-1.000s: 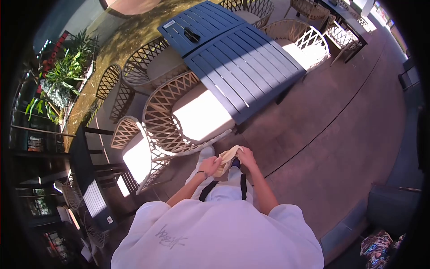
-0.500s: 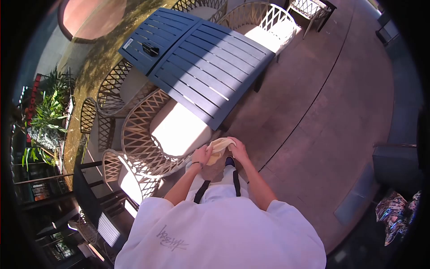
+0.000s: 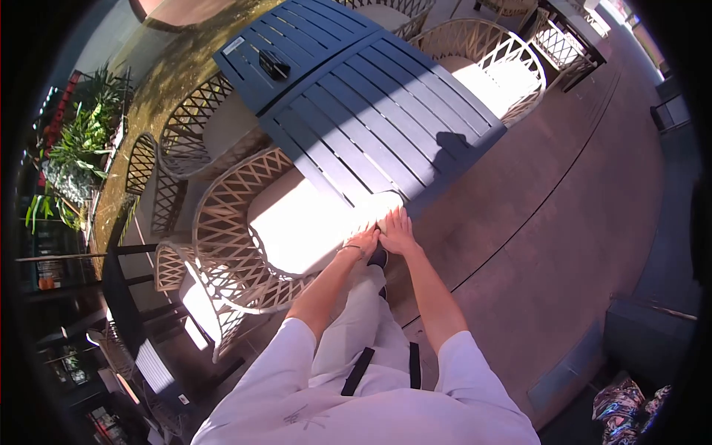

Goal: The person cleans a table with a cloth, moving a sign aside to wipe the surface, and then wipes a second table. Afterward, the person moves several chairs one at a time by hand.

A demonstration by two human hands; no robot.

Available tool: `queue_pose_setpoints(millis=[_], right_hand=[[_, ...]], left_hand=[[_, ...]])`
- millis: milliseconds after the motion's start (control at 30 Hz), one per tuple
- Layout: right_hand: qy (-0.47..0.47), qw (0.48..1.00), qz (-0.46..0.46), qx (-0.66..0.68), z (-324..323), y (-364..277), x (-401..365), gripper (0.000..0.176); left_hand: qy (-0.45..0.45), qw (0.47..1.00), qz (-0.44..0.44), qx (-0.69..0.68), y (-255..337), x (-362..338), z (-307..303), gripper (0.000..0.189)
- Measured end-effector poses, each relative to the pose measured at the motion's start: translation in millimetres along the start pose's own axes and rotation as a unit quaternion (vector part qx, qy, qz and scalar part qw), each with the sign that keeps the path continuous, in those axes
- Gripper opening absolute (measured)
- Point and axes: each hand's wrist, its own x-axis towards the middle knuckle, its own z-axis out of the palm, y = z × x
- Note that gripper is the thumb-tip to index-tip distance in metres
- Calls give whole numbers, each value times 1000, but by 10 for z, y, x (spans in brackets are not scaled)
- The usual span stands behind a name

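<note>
A pale yellowish cloth [image 3: 384, 200] lies in bright sun at the near corner of the blue slatted table [image 3: 378, 111]. My right hand [image 3: 397, 233] rests on the cloth with its fingers stretched out flat. Close beside it, my left hand [image 3: 363, 241] also lies on the cloth's near edge, fingers extended and not curled round it. The hands nearly touch each other. Glare washes out part of the cloth, so its far edge blends into the tabletop.
A black object [image 3: 274, 64] stands on the table's far part. Beside my left arm is a woven chair [image 3: 241, 193] with a white cushion; another woven chair [image 3: 486, 63] stands across the table. Paved floor [image 3: 519, 252] stretches to the right. Plants [image 3: 89, 141] grow at the left.
Both hands have moved forward with the cloth, from in front of my legs onto the table corner. Their fingers, earlier holding the bunched cloth, now lie flat on it. My view has shifted nearer.
</note>
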Motion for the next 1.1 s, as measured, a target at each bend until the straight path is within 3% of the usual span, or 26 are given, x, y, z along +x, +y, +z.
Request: queue_pose_setpoints(millis=[33, 100, 167, 367, 500, 600, 900, 1000, 1100], right_hand=[[-22, 999, 15, -23, 69, 22, 48, 85], [28, 999, 3, -17, 192, 20, 3, 83], [86, 996, -6, -27, 217, 35, -16, 83], [87, 996, -8, -27, 244, 47, -3, 83], [122, 991, -38, -40, 261, 99, 3, 84], [71, 996, -20, -40, 262, 86, 35, 84], [69, 996, -18, -52, 269, 72, 100, 87], [182, 980, -63, 45, 45, -163, -99, 83], [178, 978, -100, -48, 17, -388, 21, 74]], left_hand=[[-16, 1000, -9, -14, 61, 28, -99, 64], [-67, 997, -24, -43, 130, -5, -102, 68], [-45, 999, -12, -21, 58, 92, -41, 72], [-35, 999, -10, -3, 83, 45, -79, 83], [9, 999, 9, 46, 68, 92, -54, 83], [20, 997, 11, 78, -13, 63, -11, 84], [122, 979, 61, 148, -107, 90, 186, 79], [186, 972, 107, 100, -172, -29, 42, 72], [208, 969, 119, 61, -273, -103, -249, 66]])
